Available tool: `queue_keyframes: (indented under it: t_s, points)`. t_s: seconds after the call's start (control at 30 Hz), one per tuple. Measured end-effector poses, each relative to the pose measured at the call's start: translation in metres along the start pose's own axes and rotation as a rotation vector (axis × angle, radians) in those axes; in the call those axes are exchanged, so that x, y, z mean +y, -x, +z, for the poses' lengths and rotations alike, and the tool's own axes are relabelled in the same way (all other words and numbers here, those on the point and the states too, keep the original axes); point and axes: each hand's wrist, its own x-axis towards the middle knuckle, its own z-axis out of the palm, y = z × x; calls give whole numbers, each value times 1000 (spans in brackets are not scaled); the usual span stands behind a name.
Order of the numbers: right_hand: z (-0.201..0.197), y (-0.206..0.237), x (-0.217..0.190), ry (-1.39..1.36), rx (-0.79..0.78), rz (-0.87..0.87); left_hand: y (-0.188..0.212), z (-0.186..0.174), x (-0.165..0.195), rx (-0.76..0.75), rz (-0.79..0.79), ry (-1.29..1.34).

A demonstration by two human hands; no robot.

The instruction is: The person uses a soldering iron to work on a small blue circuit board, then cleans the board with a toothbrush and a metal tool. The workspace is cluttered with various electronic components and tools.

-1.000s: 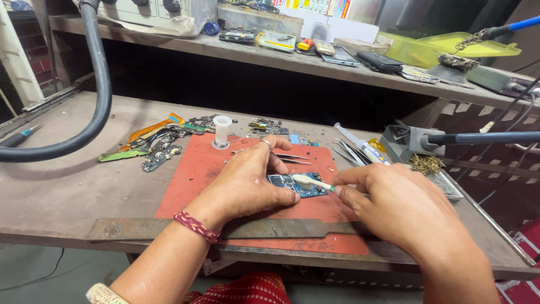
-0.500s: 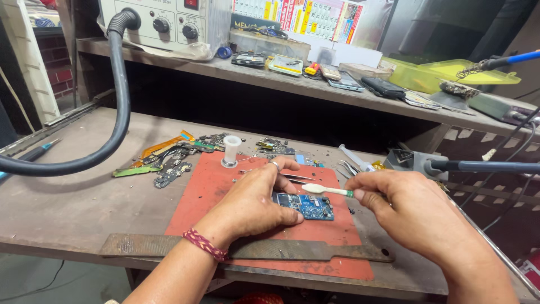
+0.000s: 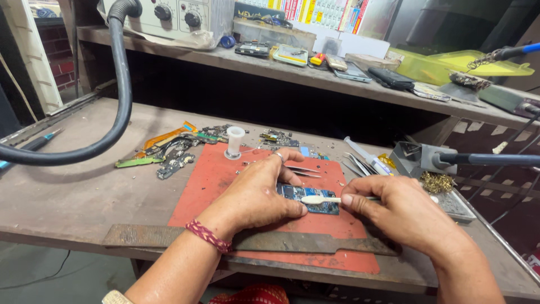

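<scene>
A small blue circuit board (image 3: 315, 199) lies on a red work mat (image 3: 216, 180). My left hand (image 3: 253, 194) presses on the board's left end, thumb along its near edge. In my right hand (image 3: 402, 211) I pinch a white brush-like tool (image 3: 319, 199), whose tip rests on the board. Metal tweezers (image 3: 301, 170) lie on the mat just behind my left hand.
A white cap-shaped piece (image 3: 234, 142) stands at the mat's back edge, with loose phone parts and flex strips (image 3: 169, 155) to its left. A black hose (image 3: 115, 107) curves over the left bench. A soldering iron in its stand (image 3: 427, 160) sits at right. A flat metal file (image 3: 247, 241) lies along the front.
The view has risen and drawn back slightly. My hands stay on the board, and the white tool's tip has shifted a little over it.
</scene>
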Motion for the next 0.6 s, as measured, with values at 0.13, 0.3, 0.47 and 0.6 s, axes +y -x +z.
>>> queue_keyframes:
  t_s: [0.13,0.3,0.47,0.6]
  points:
    - [-1,-1,-2,-48,41,-50,-1,0,0,16,17,-27]
    - [-4,6,-3,40,-33,82,-1,0,-1,8,5,-15]
    - [-4,9,-6,47,106,-91,0,-1,2,10,1,-27]
    - [-9,12,-7,70,-20,97,1,-1,5,-5,-73,7]
